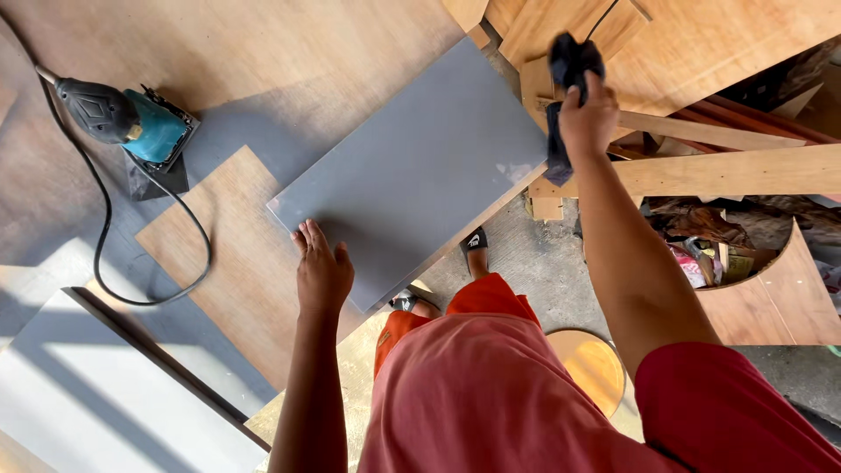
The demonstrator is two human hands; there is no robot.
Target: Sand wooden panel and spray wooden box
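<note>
- Here the right hand [589,114] is closed around a dark cloth [569,74], fingers wrapped over its middle; part of the cloth bunches above the fist and part hangs below it
- The cloth is raised just past the far right edge of the grey panel [412,171], with its hanging end near that corner; whether it touches the panel I cannot tell
- The left hand [322,271] lies open and flat, fingers spread, pressing on the near corner of the grey panel and gripping nothing
- The grey panel rests at a slant across a wide plywood sheet [254,52], and its right part juts out beyond the sheet's edge over the concrete floor [534,258]
- Under the panel's left corner sits a smaller brown board [232,254], lying flat on the sheet
- Well to the left stands a teal and black sander [131,123] on a dark sanding sheet, with its black cord [109,236] looping across the plywood
- At the lower left lies a pale grey board [96,403] with a dark edge
- To the right, beyond the raised hand, wooden planks [727,171] and plywood offcuts are stacked, with a curved piece [780,298] below them
- A round wooden disc [596,368] lies on the floor by the person's legs
</note>
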